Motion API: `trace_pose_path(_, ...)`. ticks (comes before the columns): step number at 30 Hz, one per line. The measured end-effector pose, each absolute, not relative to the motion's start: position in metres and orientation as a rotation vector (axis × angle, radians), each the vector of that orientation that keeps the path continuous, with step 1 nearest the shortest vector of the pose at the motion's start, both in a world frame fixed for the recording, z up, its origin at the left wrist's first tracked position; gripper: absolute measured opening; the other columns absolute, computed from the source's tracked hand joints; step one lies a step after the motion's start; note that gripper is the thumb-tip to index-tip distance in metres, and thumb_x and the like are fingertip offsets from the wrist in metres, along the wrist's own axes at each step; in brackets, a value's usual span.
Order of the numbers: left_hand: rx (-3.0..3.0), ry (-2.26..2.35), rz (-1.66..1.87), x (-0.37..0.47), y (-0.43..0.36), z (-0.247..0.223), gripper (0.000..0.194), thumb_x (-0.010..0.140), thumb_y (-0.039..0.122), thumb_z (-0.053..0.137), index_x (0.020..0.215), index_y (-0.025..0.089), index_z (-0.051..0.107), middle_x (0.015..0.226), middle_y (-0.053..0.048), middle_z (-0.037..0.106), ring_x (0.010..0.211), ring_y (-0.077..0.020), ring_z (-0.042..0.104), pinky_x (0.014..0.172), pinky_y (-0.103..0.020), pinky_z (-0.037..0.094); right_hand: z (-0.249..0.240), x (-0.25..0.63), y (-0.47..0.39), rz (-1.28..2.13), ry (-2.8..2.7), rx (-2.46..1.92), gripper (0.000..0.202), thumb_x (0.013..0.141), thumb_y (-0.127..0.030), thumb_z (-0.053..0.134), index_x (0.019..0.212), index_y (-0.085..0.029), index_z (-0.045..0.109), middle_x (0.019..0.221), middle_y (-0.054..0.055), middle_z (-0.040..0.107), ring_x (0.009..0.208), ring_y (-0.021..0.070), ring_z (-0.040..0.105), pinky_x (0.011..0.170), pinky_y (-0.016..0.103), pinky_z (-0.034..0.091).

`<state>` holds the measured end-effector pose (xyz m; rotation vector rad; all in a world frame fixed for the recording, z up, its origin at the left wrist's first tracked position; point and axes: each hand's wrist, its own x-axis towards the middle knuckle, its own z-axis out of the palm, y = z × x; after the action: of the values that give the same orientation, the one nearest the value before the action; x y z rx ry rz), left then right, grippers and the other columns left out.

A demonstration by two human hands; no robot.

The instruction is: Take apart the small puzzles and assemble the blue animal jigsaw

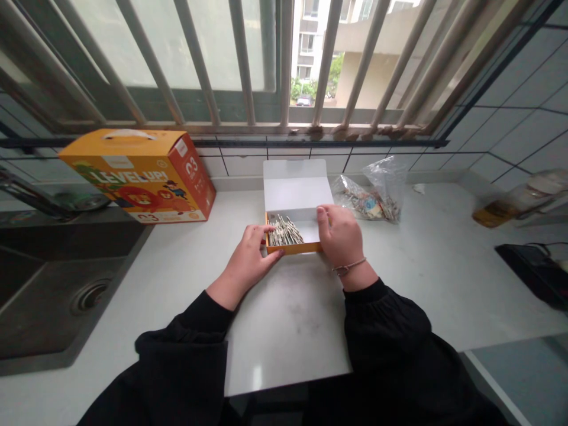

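A small orange box [295,249] with a white inside stands on the counter in front of me. Its white lid [296,186] is folded up at the back. Many thin, pale pieces [284,231] stand on edge, packed together in its left part; the white floor shows on the right. My left hand [248,254] grips the box's left end, the thumb along the front wall and the fingertips at the left rim. At the right end, my right hand [344,236] is curled closed over the side wall; its fingertips are hidden.
Behind the right hand lies a clear plastic bag [370,198] of small pieces. A large orange carton [142,177] with a handle stands back left, beside the sink [53,296]. On the right are a glass jug [519,198] and a black device [532,272]. A barred window is behind.
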<state>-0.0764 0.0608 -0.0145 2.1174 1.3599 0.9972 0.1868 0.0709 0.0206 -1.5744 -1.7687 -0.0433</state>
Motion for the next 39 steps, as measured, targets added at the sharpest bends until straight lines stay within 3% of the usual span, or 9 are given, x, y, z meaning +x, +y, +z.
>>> trace_pose_path(4,2.105,1.359,0.968,-0.078,0.06,-0.014,0.053,0.092,0.03,0.088,0.139,0.026,0.063,0.134,-0.009,0.059,0.111,-0.0253,0.068,0.095,-0.046,0.066,0.019,0.225,0.083,0.067,-1.45,-1.956,0.048,0.111,-0.046,0.053,0.135,-0.009,0.073,0.129,0.022,0.078,0.115,0.0329,0.072,0.101,0.042,0.053)
trace_pose_path(8,2.065,1.378,0.963,-0.079,0.061,-0.014,0.053,0.091,0.03,0.087,0.138,0.026,0.062,0.135,-0.01,0.059,0.103,-0.0228,0.067,0.092,-0.045,0.065,0.016,0.235,0.086,0.464,-1.628,-2.174,0.04,0.11,-0.045,0.055,0.117,-0.016,0.083,0.11,0.017,0.084,0.103,0.0298,0.076,0.08,0.034,0.048)
trace_pose_path(13,1.912,1.349,1.037,-0.078,0.061,-0.015,0.084,0.083,0.043,0.095,0.15,0.026,0.048,0.133,-0.01,0.06,0.106,-0.025,0.069,0.09,-0.044,0.064,0.022,0.226,0.077,0.294,-1.762,-2.193,0.036,0.11,-0.033,0.052,0.113,-0.019,0.085,0.113,0.016,0.085,0.101,0.0266,0.075,0.074,0.033,0.041)
trace_pose_path(15,1.881,1.32,1.05,-0.079,0.06,-0.012,0.09,0.08,0.051,0.098,0.15,0.027,0.046,0.126,-0.007,0.061,0.096,-0.0213,0.069,0.085,-0.04,0.063,0.025,0.226,0.069,0.251,-1.8,-2.2,0.036,0.11,-0.032,0.052,0.111,-0.019,0.085,0.111,0.016,0.085,0.099,0.0264,0.075,0.073,0.033,0.04)
trace_pose_path(19,1.918,1.255,1.15,-0.083,0.056,-0.005,0.069,0.095,0.07,0.077,0.141,0.026,0.049,0.1,0.002,0.056,0.075,-0.0153,0.057,0.07,-0.031,0.052,0.027,0.235,0.041,0.234,-1.869,-2.197,0.038,0.11,-0.032,0.049,0.105,-0.019,0.084,0.105,0.015,0.085,0.091,0.0262,0.074,0.071,0.034,0.037)
trace_pose_path(23,1.951,1.217,1.21,-0.081,0.052,0.001,0.054,0.107,0.072,0.056,0.13,0.024,0.053,0.089,0.003,0.052,0.071,-0.0159,0.053,0.068,-0.031,0.046,0.02,0.263,-0.002,0.251,-1.866,-2.215,0.039,0.109,-0.035,0.047,0.105,-0.02,0.083,0.099,0.014,0.085,0.086,0.0268,0.074,0.068,0.034,0.037)
trace_pose_path(28,1.968,1.218,1.167,-0.074,0.047,0.007,0.049,0.109,0.068,0.053,0.121,0.021,0.06,0.084,0.003,0.053,0.072,-0.0171,0.053,0.07,-0.032,0.045,0.008,0.322,-0.063,0.133,-1.748,-2.243,0.048,0.108,-0.045,0.045,0.129,-0.023,0.082,0.104,0.015,0.086,0.085,0.0306,0.076,0.071,0.036,0.045)
trace_pose_path(34,1.988,1.252,1.18,-0.074,0.047,0.008,0.043,0.112,0.062,0.051,0.115,0.021,0.065,0.082,0.002,0.057,0.072,-0.0171,0.054,0.07,-0.032,0.045,0.002,0.404,-0.104,0.006,-1.509,-2.47,0.054,0.101,-0.051,0.049,0.134,-0.023,0.082,0.105,0.02,0.085,0.091,0.0384,0.078,0.076,0.044,0.051)
trace_pose_path(39,2.011,1.277,1.147,-0.073,0.049,0.006,0.042,0.113,0.06,0.05,0.11,0.021,0.066,0.081,0.001,0.06,0.072,-0.0172,0.056,0.069,-0.031,0.044,0.001,0.47,-0.1,-0.025,-1.356,-2.634,0.05,0.1,-0.045,0.057,0.135,-0.021,0.084,0.113,0.029,0.083,0.092,0.0391,0.076,0.078,0.048,0.05)
